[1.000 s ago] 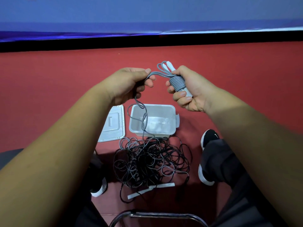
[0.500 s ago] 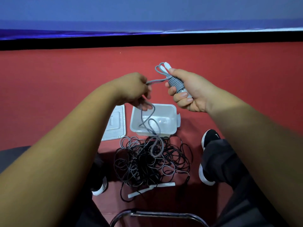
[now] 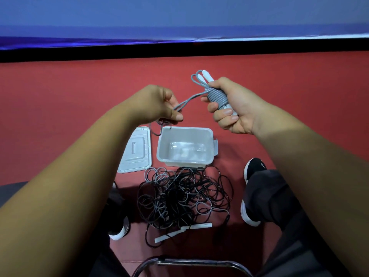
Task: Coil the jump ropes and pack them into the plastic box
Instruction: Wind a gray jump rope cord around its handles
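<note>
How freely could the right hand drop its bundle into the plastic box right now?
Probably yes: the box stands open below the right hand, lid off beside it. But the left hand holds the rope's loose tail.

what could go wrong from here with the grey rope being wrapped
1. The grey jump rope is wound around its white handles in the right hand. If the left hand lets the free length it pinches go slack, the turns could loosen and unwind.
2. The rope's end dangles below the left hand, close to the plastic box and above the rope tangle on the floor. It might snag on either.
</note>
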Motion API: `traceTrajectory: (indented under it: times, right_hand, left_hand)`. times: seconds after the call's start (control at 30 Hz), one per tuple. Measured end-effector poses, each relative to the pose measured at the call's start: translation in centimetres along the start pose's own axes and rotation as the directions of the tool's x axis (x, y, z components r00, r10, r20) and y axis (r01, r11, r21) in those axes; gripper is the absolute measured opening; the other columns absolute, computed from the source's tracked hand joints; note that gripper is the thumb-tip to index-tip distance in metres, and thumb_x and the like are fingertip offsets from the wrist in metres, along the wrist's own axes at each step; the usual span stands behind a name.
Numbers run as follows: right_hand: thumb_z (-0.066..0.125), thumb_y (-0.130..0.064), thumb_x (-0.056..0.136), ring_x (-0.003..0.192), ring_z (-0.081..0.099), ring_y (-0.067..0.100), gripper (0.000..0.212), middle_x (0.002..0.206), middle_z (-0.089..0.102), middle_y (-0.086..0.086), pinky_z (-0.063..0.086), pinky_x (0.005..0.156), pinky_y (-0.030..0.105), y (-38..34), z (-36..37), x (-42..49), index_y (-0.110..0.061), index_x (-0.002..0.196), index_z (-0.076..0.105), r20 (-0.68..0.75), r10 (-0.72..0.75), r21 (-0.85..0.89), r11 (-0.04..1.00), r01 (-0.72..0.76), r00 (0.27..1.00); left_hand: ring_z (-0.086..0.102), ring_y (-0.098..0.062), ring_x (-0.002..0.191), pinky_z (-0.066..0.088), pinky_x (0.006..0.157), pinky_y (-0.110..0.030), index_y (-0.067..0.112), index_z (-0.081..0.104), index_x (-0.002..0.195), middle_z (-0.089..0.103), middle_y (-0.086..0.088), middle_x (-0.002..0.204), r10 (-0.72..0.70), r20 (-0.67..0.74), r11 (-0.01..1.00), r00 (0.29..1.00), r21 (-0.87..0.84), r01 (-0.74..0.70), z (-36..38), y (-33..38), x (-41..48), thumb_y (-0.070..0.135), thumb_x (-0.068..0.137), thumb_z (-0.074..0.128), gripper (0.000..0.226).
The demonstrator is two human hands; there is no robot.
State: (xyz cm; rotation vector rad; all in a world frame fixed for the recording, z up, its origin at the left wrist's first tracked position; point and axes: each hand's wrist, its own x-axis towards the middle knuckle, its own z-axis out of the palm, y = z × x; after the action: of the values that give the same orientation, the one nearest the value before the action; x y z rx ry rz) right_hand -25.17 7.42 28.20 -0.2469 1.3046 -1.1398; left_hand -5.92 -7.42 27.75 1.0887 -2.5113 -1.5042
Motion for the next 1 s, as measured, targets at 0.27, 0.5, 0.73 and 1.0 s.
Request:
traceTrajectory:
  times: [0.27,0.5,0.73,1.0]
  right_hand:
    - [0.052,-0.052,0.098,0.038,0.016,0.002,0.038,0.064,0.034,-0.008,0.005,0.037,0.015,0.8,1.2,-1.5,-0.015,0.094,0.061,0.308,0.117,-0.072,0.992,-0.1,0.944]
    - [0.05,-0.052,0.096,0.039,0.016,0.004,0.057,0.06,0.033,-0.006,0.007,0.039,0.013,2.4,0.9,-1.6,-0.029,0.147,0.062,0.603,0.349,-0.256,0.936,-0.241,0.717]
    - [0.056,-0.046,0.096,0.038,0.024,0.002,0.066,0.068,0.036,-0.002,0.01,0.039,0.012,3.7,1.2,-0.6,-0.013,0.153,0.046,0.479,0.418,-0.427,0.879,-0.212,0.772]
    - [0.062,-0.048,0.102,0.046,0.025,0.006,0.031,0.071,0.048,0.0,0.012,0.04,0.015,3.1,0.9,0.4,-0.022,0.119,0.065,0.178,0.225,-0.394,0.908,-0.141,0.958]
  left_hand:
    - [0.076,-0.019,0.072,0.064,0.075,-0.034,0.011,0.083,0.099,0.077,-0.019,0.081,-0.014,-0.032,0.998,0.999,-0.056,0.013,1.4,-0.5,0.7,0.008,0.082,0.086,0.017]
    - [0.066,-0.007,0.068,0.056,0.066,-0.027,0.013,0.081,0.091,0.078,-0.002,0.082,0.221,-0.011,0.975,0.975,0.03,-0.22,1.2,0.0,0.2,-0.006,0.089,0.065,0.024]
    - [0.076,-0.033,0.1,0.062,0.092,-0.04,0.004,0.078,0.092,0.079,-0.019,0.101,0.226,-0.045,0.945,0.973,-0.233,-0.231,0.6,1.4,-0.2,-0.003,0.084,0.08,0.01]
    - [0.073,-0.009,0.086,0.056,0.084,-0.023,0.013,0.078,0.096,0.079,0.001,0.093,0.383,-0.155,0.92,0.911,0.157,-0.36,-1.0,2.4,-0.1,0.003,0.088,0.078,0.013]
